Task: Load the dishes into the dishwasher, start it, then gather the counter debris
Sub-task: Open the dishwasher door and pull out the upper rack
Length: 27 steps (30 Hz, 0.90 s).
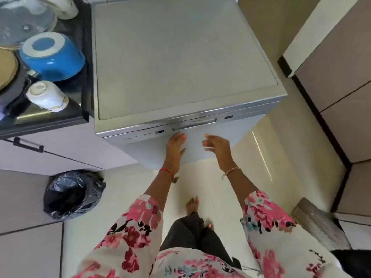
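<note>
Silver dishwasher door (194, 151) under flat, open left hand (175, 145); right hand (217, 146) loose, empty, near it.

silver-grey dishwasher (180, 57), plain on top. on the black table (77, 37), a bright blue bowl (54, 57) with a white base ring, and a white cup (47, 96) near its front edge. black bin bag (72, 194) on the cream floor (130, 197). sleeves (136, 227) white with pink flowers, black sprigs.

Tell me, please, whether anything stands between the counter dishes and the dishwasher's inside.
Yes: the dishwasher's door is closed, blocking the way in for the blue bowl and white cup on the counter. Nothing visible lies between the left hand or right hand and the door handle.
</note>
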Available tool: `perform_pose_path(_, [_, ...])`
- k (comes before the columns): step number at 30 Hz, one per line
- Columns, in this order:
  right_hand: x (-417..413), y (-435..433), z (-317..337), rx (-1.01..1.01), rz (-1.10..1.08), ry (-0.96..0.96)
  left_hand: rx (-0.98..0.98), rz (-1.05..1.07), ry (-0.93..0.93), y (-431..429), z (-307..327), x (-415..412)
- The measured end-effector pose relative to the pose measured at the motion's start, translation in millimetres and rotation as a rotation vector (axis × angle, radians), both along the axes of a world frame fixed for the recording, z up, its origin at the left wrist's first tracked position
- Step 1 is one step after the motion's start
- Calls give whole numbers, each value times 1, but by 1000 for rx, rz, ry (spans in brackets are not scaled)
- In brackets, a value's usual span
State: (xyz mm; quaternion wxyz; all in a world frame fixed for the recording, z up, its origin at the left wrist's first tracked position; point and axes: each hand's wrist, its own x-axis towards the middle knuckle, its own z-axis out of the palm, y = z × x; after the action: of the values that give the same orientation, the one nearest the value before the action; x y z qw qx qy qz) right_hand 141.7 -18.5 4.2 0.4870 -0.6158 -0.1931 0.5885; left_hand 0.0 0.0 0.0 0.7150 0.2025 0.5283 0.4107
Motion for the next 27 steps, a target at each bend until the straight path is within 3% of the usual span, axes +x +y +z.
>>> perform_pose_path(3, [10, 30, 0, 15, -80, 396, -28, 147, -283, 18, 3, 12])
perform_pose_path(8, [17, 59, -5, 73, -11, 581, 16, 277, -315, 36, 0, 35])
perform_pose_path(16, [11, 66, -17, 102, -81, 468, 58, 496, -191, 41, -12, 61])
perform_pose_path(22, [7, 33, -17, -1, -144, 360, -7, 616, -85, 6, 0, 80])
perform_pose_path(25, [23, -6, -17, -84, 5, 387, -135, 528, -74, -33, 2, 75])
perform_pose_path(27, [46, -28, -2, -270, 292, 248, -275, 316, 26, -58, 17, 61])
